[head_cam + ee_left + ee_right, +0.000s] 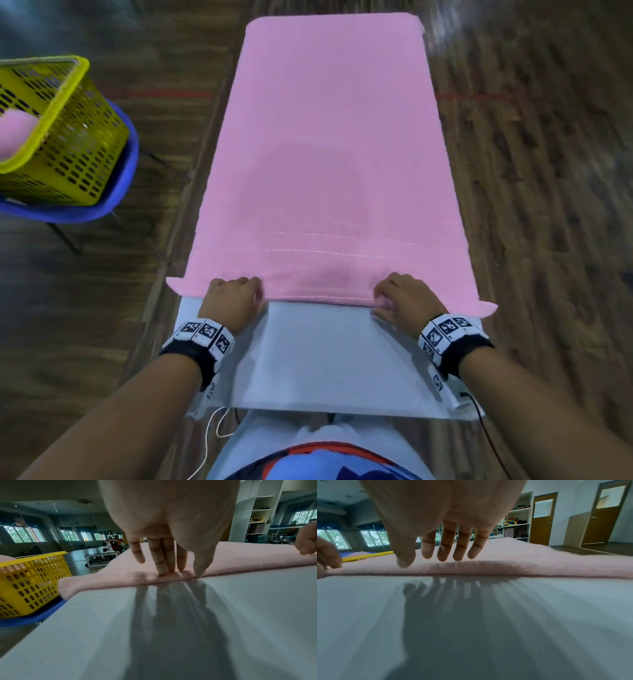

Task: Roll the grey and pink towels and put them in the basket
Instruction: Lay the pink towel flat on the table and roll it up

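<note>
A pink towel [329, 154] lies flat along the white table [325, 359], its near edge facing me. My left hand [236, 294] is at the left of that edge. In the left wrist view its fingertips [163, 572] press down on the towel [240, 555] and the thumb touches the hem. My right hand [397, 298] is at the right of the edge. In the right wrist view its straight fingers [443, 555] hover just over the towel [539, 558], thumb tip at the hem. The yellow basket [68, 137] holds a pink roll [15, 135]. No grey towel is visible.
The basket stands on a blue chair [130, 164] to the left of the table, over a dark wooden floor. Bare white tabletop lies between the towel's near edge and my body. Cables hang from the wrist cameras at the table's front.
</note>
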### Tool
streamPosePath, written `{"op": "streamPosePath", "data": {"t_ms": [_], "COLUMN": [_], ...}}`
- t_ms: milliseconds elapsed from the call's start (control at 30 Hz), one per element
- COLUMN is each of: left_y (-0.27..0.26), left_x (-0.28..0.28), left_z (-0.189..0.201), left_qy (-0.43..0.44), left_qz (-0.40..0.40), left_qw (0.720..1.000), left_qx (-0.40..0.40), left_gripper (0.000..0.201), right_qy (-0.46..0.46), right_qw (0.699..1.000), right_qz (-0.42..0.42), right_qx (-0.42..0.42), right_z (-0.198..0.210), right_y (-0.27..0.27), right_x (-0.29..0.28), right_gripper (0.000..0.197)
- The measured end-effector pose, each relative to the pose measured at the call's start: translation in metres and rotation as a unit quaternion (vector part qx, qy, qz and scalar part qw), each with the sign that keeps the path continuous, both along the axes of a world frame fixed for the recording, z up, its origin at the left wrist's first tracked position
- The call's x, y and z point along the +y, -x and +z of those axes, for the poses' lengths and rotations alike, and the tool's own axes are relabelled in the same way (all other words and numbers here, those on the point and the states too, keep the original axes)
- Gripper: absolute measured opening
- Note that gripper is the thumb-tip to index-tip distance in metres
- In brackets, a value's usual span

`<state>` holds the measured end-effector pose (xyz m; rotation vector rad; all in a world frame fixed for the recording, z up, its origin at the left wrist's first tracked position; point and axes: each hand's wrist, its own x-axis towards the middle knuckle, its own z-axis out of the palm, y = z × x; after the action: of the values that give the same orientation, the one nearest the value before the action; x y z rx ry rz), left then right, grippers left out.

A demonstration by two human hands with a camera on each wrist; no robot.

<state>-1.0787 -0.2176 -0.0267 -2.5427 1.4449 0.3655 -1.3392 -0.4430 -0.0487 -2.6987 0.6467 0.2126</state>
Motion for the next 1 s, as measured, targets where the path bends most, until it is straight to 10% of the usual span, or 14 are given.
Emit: {"op": "streamPosePath", "data": {"t_ms": [300, 533, 1000], "left_y": [-0.058, -0.126, -0.192], "left_x": [0.061, 0.072, 0.089], "left_z": [-0.006, -0.007, -0.020], "left_qy": [0.149, 0.175, 0.150], "left_qz": [-0.046, -0.150, 0.135], "left_qw": [0.986, 0.968, 0.954], "left_qx": [0.052, 0.095, 0.221], "left_gripper": [0.017, 0.029, 0.017], "right_qy": [0.053, -0.032, 0.003], "right_qw": [0.996, 0.980, 0.954], "right_qz": [-0.012, -0.189, -0.284], "right_qx": [0.065, 0.057, 0.096], "right_z": [-0.004, 0.001, -0.013], "right_y": [-0.057, -0.074, -0.092], "right_x": [0.032, 0.020, 0.021], "right_gripper": [0.021, 0.007, 0.011]}}
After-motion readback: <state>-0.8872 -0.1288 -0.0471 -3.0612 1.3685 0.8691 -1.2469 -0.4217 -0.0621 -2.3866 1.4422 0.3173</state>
